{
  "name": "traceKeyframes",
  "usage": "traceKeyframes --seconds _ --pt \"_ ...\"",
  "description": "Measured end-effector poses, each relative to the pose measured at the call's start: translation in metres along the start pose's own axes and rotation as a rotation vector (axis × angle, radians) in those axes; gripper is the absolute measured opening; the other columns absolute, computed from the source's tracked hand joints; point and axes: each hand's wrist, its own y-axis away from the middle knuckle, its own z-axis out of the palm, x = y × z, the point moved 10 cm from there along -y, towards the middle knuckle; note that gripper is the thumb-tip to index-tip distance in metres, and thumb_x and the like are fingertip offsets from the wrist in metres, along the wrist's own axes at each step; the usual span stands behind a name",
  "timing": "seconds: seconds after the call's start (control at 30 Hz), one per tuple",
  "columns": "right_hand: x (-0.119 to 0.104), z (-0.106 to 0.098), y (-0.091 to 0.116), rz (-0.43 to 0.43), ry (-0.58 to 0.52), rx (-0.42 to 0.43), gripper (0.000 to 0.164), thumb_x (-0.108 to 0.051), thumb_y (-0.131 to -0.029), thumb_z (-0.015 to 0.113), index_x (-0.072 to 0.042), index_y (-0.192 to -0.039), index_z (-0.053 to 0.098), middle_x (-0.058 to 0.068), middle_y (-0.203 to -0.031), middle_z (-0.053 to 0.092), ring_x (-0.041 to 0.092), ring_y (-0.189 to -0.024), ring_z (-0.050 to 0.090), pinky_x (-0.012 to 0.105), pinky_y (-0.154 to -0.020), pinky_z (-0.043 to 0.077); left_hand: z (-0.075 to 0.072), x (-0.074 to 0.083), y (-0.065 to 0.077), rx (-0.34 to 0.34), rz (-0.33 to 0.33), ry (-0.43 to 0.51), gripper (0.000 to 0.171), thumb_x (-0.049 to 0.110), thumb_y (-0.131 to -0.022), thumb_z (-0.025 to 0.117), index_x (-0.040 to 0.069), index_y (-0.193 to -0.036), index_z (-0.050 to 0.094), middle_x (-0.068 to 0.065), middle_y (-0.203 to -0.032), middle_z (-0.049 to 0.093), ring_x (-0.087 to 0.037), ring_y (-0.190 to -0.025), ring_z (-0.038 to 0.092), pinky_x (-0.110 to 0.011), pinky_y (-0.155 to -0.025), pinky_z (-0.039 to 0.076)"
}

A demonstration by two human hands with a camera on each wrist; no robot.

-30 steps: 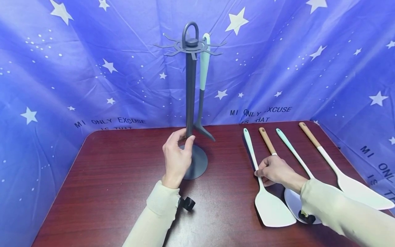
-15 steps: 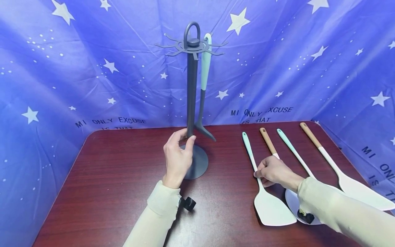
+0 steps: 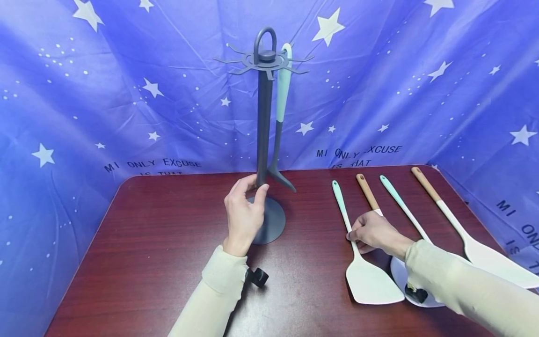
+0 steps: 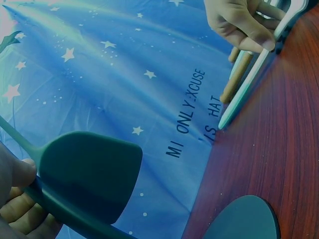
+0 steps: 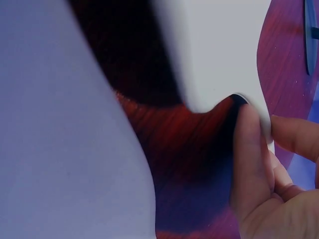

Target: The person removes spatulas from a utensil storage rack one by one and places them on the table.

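Note:
My left hand (image 3: 246, 206) grips the lower pole of a dark grey utensil stand (image 3: 264, 126), just above its round base. From the stand's ring of hooks hangs a turner (image 3: 283, 93) with a mint handle and dark head; its blade (image 4: 89, 174) shows beside the pole in the left wrist view. My right hand (image 3: 375, 234) pinches the white shaft of a mint-handled spatula (image 3: 372, 283) between thumb and fingers. In the right wrist view its white blade (image 5: 224, 45) rises above the fingertips. Whether the whole spatula is off the table I cannot tell.
Right of the held spatula lie a wooden-handled utensil (image 3: 368, 192), a mint-handled one (image 3: 402, 201) and a wooden-handled spatula (image 3: 446, 215). My right forearm partly covers them. A starry blue cloth (image 3: 168, 93) hangs behind the dark red table (image 3: 168, 262).
The held spatula has tilted slightly: its blade end has moved up in the head view and its handle tip a little down. My left hand still holds the pole.

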Motion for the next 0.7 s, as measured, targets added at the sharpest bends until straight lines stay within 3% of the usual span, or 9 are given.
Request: traceKeyframes --seconds 0.43,0.7 --pt "0.0049 -0.0012 -0.001 0.003 -0.008 0.004 0.009 0.0 -0.08 0.068 0.003 -0.075 0.061 0.009 -0.07 0.06 0.016 -0.055 0.059 0.033 -0.054 0.058 0.0011 0.0016 -0.0007 0.002 0.012 0.005 0.016 0.003 -0.081 0.073 0.003 -0.096 0.07 -0.005 -0.086 0.07 -0.017 -0.079 0.066 -0.036 -0.072 0.057" --pt "0.0047 -0.0017 0.0003 0.001 -0.013 -0.002 0.01 -0.002 -0.08 0.07 0.003 -0.076 0.061 0.009 -0.07 0.061 0.016 -0.055 0.06 0.034 -0.054 0.058 0.0007 0.0014 -0.0007 0.002 0.012 -0.004 0.016 0.004 -0.081 0.073 0.003 -0.097 0.07 -0.005 -0.086 0.07 -0.016 -0.079 0.066 -0.028 -0.073 0.056"
